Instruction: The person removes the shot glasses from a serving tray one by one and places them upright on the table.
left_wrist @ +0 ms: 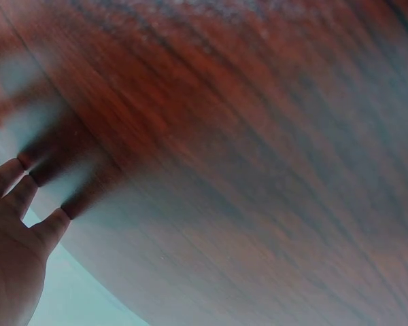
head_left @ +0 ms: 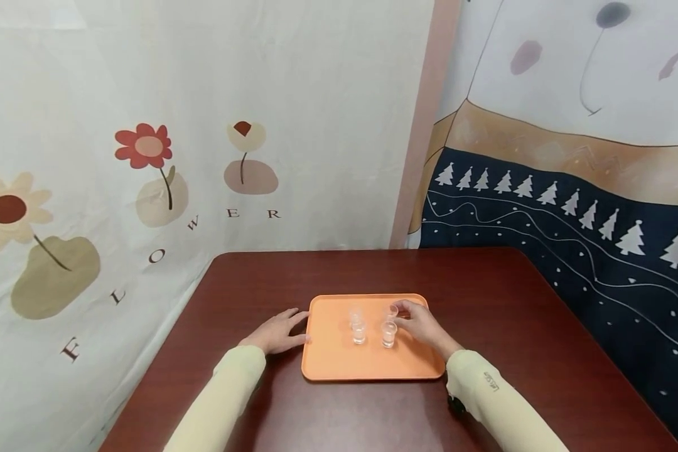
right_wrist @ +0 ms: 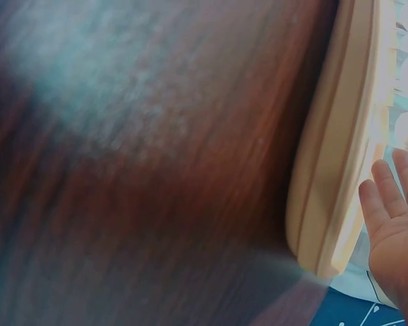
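Note:
An orange tray (head_left: 333, 365) lies on the dark red-brown table, with several small clear cups standing near its middle. At the back right of the group, my right hand (head_left: 425, 326) pinches one clear cup (head_left: 392, 311) between thumb and fingertips. Just in front of that hand stands another clear cup (head_left: 388, 336). Two more, a front left cup (head_left: 359, 334) and a fainter back left cup (head_left: 355, 312), stand to the left. My left hand (head_left: 277, 333) rests at the tray's left edge, fingers spread. The left wrist view shows its fingertips on the wood.
Brown table (head_left: 373, 414) extends around the tray on all sides. Behind and to the left hangs a pale cloth (head_left: 328, 125) printed with flowers and letters. At the right hangs a dark blue cloth (head_left: 627, 276) with white trees. The tray's raised rim (right_wrist: 333, 149) shows in the right wrist view.

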Available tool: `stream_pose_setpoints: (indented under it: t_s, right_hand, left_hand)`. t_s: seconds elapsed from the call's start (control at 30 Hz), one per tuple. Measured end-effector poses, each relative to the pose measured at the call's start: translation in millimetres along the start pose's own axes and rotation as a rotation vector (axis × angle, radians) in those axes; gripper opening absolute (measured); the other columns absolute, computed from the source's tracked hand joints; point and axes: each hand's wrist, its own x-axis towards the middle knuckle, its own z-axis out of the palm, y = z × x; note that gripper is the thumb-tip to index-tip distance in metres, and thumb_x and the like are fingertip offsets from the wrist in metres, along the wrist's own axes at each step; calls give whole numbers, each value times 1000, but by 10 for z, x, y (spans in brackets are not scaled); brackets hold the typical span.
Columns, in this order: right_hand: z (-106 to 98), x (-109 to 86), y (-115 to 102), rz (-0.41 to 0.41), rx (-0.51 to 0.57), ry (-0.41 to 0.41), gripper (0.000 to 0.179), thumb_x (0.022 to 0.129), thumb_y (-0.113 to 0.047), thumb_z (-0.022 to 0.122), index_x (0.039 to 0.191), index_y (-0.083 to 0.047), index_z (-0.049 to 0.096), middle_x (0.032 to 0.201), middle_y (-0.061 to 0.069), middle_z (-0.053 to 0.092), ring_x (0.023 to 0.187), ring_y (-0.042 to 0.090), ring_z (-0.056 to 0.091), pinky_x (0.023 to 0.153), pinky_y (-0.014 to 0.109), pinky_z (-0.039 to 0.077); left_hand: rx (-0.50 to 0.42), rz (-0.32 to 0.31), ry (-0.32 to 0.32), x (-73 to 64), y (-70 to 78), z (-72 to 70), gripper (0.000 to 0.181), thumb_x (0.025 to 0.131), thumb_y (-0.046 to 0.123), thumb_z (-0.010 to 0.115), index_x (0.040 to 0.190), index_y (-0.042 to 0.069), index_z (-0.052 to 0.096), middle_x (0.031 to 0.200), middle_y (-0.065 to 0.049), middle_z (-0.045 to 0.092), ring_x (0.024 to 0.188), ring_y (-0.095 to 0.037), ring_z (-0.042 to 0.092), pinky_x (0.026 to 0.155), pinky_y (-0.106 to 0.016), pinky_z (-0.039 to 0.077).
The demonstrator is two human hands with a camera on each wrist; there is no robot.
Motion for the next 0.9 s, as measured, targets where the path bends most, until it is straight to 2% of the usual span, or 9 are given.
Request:
stream_pose_setpoints:
  t_s: [0.3, 0.6, 0.9]
  right_hand:
    - [-90, 5, -45, 22, 3, 70, 16, 91, -13, 74, 104, -8, 67, 104, 3, 67, 99, 24, 66, 83, 37, 54]
    - [-295, 15, -3, 101, -2, 150, 24, 91, -18, 74, 112, -8, 67, 107, 5, 67, 97, 24, 66, 79, 36, 55]
    - [-483, 86, 48, 167, 13, 204, 35, 93, -24, 73, 120, -3, 64, 112, 13, 66, 100, 27, 63, 84, 39, 55]
  left_hand:
    - [-12, 2, 13, 7, -17, 4, 73, 91, 55, 65, 152, 18, 43, 154, -20, 35, 140, -39, 36, 108, -56, 35]
    - [-10, 12, 8, 8, -13, 6, 74, 91, 56, 64, 151, 18, 44, 154, -20, 35, 140, -39, 36, 108, -56, 35]
    - [-4, 17, 19, -10, 11, 8, 72, 92, 53, 64, 151, 18, 44, 153, -22, 36, 139, -42, 36, 108, -57, 34]
